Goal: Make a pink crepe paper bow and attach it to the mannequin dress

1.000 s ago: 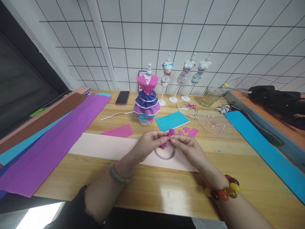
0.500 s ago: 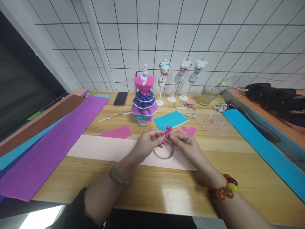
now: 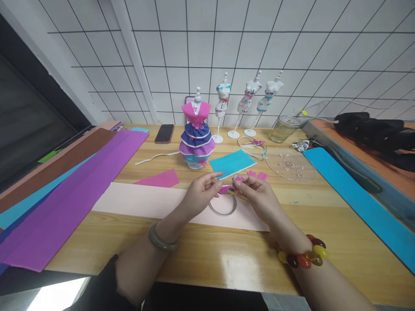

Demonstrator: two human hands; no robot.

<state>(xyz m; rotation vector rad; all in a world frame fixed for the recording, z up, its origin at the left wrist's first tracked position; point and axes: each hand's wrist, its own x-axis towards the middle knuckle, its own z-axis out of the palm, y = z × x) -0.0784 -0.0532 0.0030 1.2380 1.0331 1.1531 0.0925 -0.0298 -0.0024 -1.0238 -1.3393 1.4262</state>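
While pink bow (image 3: 224,190) is being pinched by right hand (image 3: 260,195), crushing is probably being best avoided with light pressure, left hand (image 3: 199,195) grip unclear.

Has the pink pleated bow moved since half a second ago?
Yes. Judged against the unmoved, round grey ring, the pink pleated bow has tipped rightward, from nearly upright to slanting sideways.

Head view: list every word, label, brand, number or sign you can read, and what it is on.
None can be read.
Upright phone: screen partly hidden, too small to read.
White mannequins: small coloured marks; cannot tell if any are letters.
Flat phone: dark screen, no text visible.
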